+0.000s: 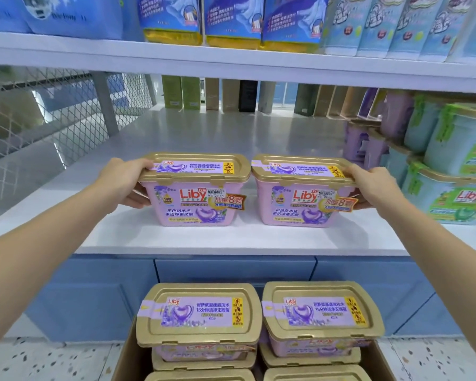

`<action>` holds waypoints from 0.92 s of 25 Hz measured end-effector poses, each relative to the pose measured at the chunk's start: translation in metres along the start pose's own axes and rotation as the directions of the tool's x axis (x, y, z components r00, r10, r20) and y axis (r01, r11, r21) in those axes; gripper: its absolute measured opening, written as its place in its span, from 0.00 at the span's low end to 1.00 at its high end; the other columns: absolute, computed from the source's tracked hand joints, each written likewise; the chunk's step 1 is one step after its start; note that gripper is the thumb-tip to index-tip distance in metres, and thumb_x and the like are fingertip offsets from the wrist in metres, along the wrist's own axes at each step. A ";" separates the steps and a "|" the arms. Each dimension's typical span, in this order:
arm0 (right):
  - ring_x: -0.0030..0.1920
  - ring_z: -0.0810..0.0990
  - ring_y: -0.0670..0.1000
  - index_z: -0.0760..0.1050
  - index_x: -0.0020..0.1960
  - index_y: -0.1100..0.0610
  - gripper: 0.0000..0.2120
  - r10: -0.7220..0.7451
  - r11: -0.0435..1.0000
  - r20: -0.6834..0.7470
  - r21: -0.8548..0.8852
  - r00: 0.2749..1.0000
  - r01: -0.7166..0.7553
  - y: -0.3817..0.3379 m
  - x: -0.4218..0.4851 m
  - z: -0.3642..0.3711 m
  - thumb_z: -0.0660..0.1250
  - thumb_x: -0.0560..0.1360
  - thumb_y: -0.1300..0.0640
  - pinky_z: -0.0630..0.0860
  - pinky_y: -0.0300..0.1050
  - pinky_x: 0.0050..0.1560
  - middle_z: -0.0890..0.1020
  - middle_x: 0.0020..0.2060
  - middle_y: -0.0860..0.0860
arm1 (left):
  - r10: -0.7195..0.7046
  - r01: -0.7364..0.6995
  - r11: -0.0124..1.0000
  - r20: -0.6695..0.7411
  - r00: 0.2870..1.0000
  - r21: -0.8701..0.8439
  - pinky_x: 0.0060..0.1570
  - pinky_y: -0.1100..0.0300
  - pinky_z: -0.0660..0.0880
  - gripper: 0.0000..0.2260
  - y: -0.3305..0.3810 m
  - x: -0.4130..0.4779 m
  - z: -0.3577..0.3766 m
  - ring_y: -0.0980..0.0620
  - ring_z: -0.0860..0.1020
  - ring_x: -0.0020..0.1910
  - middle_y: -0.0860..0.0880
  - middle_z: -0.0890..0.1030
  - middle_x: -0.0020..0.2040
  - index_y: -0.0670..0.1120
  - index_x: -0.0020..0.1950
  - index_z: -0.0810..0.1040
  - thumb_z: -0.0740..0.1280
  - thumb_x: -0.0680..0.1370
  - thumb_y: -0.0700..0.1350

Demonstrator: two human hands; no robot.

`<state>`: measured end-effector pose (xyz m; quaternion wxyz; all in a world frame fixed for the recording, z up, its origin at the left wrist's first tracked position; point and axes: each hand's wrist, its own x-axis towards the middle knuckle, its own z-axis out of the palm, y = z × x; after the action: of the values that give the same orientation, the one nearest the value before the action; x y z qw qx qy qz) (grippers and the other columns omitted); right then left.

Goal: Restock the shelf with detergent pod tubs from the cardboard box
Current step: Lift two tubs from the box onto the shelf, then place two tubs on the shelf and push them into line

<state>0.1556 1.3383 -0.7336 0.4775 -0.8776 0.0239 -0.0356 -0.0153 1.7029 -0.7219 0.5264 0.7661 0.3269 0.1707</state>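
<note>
Sideways, fingers point(138, 200) around tub ends point(194, 188)

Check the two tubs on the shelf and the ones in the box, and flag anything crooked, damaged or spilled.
Nothing stands out. The left tub and right tub sit upright side by side on the shelf, lids shut, labels forward. The tubs in the cardboard box are stacked level, lids intact. No spill shows.

Both arms outstretched, left hand point(124, 182) and right hand point(374, 188) gripping.
</note>
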 end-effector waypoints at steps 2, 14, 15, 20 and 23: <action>0.39 0.84 0.61 0.77 0.53 0.63 0.28 -0.020 1.000 -0.012 0.005 1.000 0.020 0.004 -0.003 0.002 0.60 0.69 0.39 0.82 0.57 0.44 0.83 0.46 0.62 | 0.020 -0.021 0.999 -0.029 0.999 -0.040 0.37 0.54 0.77 0.15 -0.006 -0.005 0.004 0.44 0.80 0.28 0.41 0.80 0.32 0.41 0.44 0.76 0.61 0.74 0.53; 0.58 0.75 0.63 0.71 0.63 0.62 0.24 -0.570 0.629 0.030 -0.628 0.821 0.459 0.084 -0.109 -0.027 0.56 0.76 0.45 0.72 0.56 0.54 0.78 0.59 0.61 | 0.495 -0.404 0.706 0.003 0.869 0.582 0.60 0.45 0.68 0.36 -0.100 -0.105 0.002 0.42 0.69 0.67 0.44 0.72 0.68 0.44 0.68 0.69 0.48 0.70 0.66; 0.57 0.76 0.63 0.72 0.62 0.62 0.23 -0.564 0.605 0.061 -0.649 0.824 0.462 0.097 -0.120 -0.027 0.57 0.77 0.46 0.72 0.57 0.54 0.79 0.59 0.61 | 0.498 -0.413 0.655 0.049 0.866 0.632 0.58 0.45 0.70 0.37 -0.115 -0.116 0.001 0.43 0.69 0.67 0.45 0.72 0.68 0.44 0.69 0.69 0.47 0.69 0.66; 0.57 0.78 0.61 0.73 0.61 0.61 0.29 -0.449 0.624 0.099 -0.676 0.888 0.391 0.156 -0.164 -0.020 0.52 0.76 0.38 0.75 0.55 0.52 0.80 0.57 0.59 | 0.338 -0.299 0.646 0.089 0.937 0.702 0.56 0.47 0.71 0.35 -0.181 -0.156 0.011 0.44 0.71 0.67 0.46 0.72 0.69 0.45 0.70 0.67 0.52 0.72 0.67; 0.61 0.75 0.59 0.69 0.65 0.58 0.23 -0.273 0.766 0.083 -0.584 0.958 0.269 0.174 -0.182 -0.009 0.58 0.76 0.44 0.73 0.53 0.52 0.79 0.58 0.56 | 0.210 -0.192 0.744 0.050 0.977 0.640 0.51 0.49 0.70 0.29 -0.201 -0.164 0.022 0.41 0.74 0.63 0.45 0.76 0.65 0.46 0.68 0.68 0.56 0.75 0.64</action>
<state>-0.0275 1.2500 -0.8826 0.1714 -0.9760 -0.0915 -0.0980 -0.1861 1.6223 -0.9011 0.2073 0.9280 0.2878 0.1143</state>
